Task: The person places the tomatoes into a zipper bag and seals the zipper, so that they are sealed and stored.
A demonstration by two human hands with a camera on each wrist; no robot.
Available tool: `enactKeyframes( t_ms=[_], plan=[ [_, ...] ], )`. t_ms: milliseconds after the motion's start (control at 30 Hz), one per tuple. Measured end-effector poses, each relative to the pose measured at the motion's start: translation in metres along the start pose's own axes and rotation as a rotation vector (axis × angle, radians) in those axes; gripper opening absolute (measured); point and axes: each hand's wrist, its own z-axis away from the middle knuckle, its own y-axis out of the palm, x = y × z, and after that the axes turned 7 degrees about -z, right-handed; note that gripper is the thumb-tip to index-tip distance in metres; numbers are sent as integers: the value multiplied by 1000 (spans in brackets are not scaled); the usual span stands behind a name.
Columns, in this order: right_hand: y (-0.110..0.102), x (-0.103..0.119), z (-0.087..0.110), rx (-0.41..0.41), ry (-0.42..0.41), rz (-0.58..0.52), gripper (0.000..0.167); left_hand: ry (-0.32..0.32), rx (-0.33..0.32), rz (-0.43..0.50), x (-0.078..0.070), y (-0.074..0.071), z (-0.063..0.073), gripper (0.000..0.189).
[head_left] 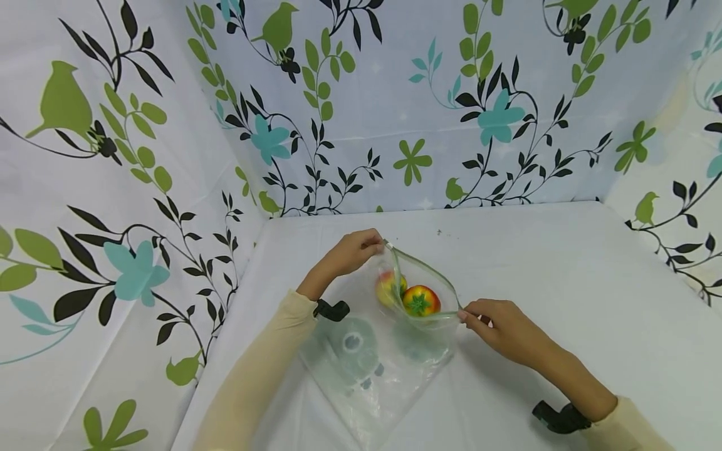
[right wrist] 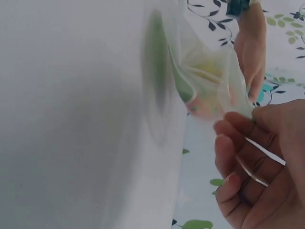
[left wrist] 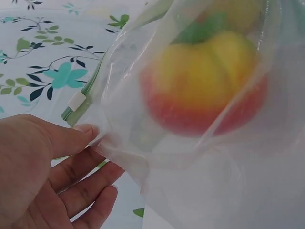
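Note:
A clear zip bag (head_left: 383, 382) with a green-edged mouth lies spread on the table, its mouth held apart between both hands. My left hand (head_left: 354, 250) pinches the mouth's far left corner, beside a small white slider (left wrist: 76, 101). At the near right corner, my right hand (head_left: 504, 326) pinches the edge between thumb and fingers. Inside the bag sit two red-and-yellow tomato-like pieces: one tomato (head_left: 421, 301) with a green star-shaped top shows in the opening, and another tomato (head_left: 388, 288) lies behind the plastic at left. The tomato (left wrist: 205, 86) looks large and hazy in the left wrist view.
The bag rests on a white-covered table (head_left: 564, 269). Printed cloth (head_left: 361, 125) with leaves, flowers and birds hangs at the back and sides. A dark wrist strap (head_left: 331, 310) circles the left wrist, and another wrist strap (head_left: 561, 418) the right.

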Motion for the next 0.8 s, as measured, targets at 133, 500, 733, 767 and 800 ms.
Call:
enactKeyframes(
  t_ms=[133, 500, 733, 767, 800],
  plan=[
    [-7, -4, -1, -38, -44, 11, 10, -11, -31, 75, -1, -3, 13, 13],
    [-5, -10, -6, -105, -121, 0, 12, 2, -70, 149, -11, 8, 20, 14],
    [-13, -19, 0, -226, -48, -67, 13, -63, -158, 277, 5, 5, 35, 15],
    [-14, -20, 1, -246, -42, -76, 13, -61, -165, 297, 8, 5, 37, 15],
    [-15, -22, 1, -268, -39, -83, 14, -58, -173, 314, 9, 5, 39, 16]
  ],
)
